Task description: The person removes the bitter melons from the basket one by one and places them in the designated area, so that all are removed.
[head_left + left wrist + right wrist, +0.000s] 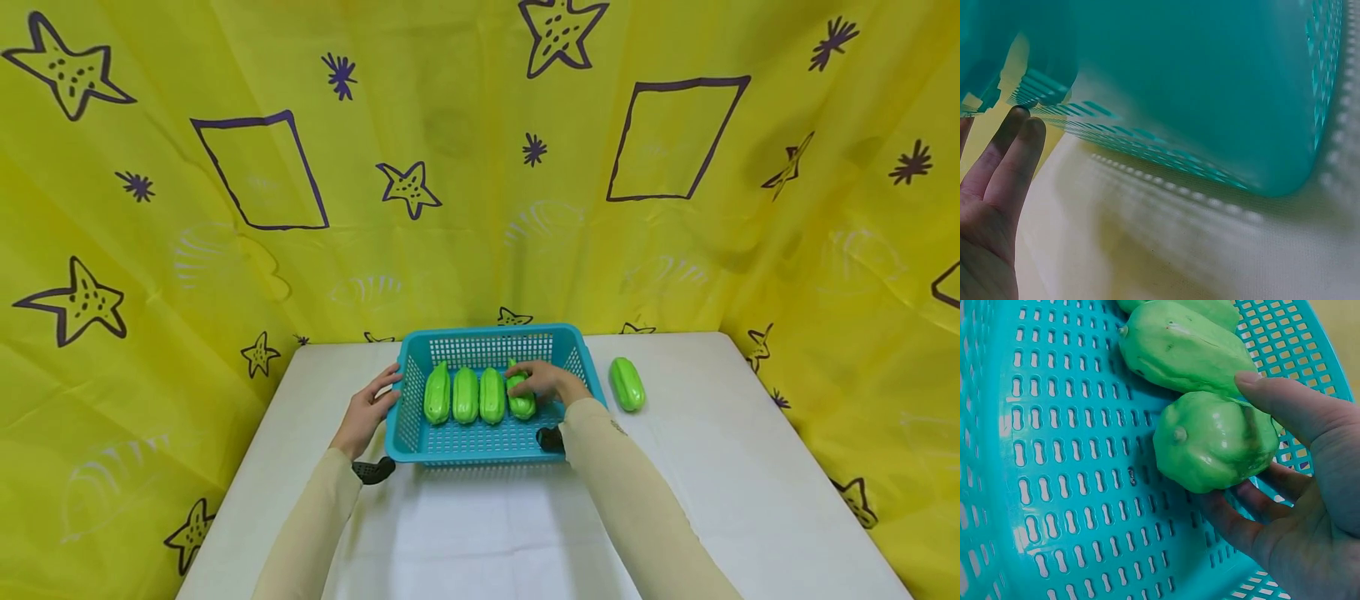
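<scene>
A teal plastic basket (480, 457) with perforated walls stands on the table. Four-sided and shallow, it holds several glossy green papayas (465, 396) in a row. My right hand (542, 380) reaches over the right side and holds the rightmost papaya (1216, 442) between thumb and fingers, inside the basket. Its stem end faces the right wrist camera, and another papaya (1185, 347) lies against it. My left hand (365, 412) is at the basket's left side, its fairly straight fingers (1013, 162) touching the wall from outside.
One more papaya (627, 384) lies on the white table (712, 467), to the right of the basket. Yellow curtains (465, 250) with drawn stars hang behind and at both sides. Dark wrist straps (373, 471) show near the basket's front corners.
</scene>
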Demonstrator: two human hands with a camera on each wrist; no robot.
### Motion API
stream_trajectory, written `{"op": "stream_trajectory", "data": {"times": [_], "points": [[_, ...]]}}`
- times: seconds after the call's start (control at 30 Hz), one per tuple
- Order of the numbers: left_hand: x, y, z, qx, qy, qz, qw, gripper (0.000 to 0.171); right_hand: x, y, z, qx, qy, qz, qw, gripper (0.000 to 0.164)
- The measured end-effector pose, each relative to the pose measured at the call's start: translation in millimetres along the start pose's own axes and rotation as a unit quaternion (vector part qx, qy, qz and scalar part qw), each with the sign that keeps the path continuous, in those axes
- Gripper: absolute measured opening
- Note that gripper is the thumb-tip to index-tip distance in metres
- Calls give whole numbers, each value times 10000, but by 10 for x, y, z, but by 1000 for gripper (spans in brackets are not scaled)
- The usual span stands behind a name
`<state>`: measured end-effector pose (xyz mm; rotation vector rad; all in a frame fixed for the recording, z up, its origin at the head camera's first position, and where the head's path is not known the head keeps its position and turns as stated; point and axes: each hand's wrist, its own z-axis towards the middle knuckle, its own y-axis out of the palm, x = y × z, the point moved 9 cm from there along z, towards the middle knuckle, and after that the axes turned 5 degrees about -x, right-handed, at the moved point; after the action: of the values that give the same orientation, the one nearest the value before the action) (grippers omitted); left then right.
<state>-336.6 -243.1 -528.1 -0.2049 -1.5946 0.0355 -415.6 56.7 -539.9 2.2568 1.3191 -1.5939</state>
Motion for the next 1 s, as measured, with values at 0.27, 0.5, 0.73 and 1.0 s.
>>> {"op": "stream_trajectory", "data": {"times": [0.27, 0.5, 0.73, 1.0], "points": [[12, 20, -6, -18, 28, 14, 10000, 45, -8, -58, -28, 262, -118, -126, 9995, 46], [14, 13, -7, 3, -4, 63, 10000, 44, -54, -106, -36, 299, -241, -339, 9987, 46], [19, 7, -18, 86, -102, 103, 9999, 42, -145, -175, -63, 449, -459, -553, 9964, 45], [9, 0, -7, 81, -131, 82, 9998, 43, -308, -284, -108, 788, -761, -530, 9926, 44]]}}
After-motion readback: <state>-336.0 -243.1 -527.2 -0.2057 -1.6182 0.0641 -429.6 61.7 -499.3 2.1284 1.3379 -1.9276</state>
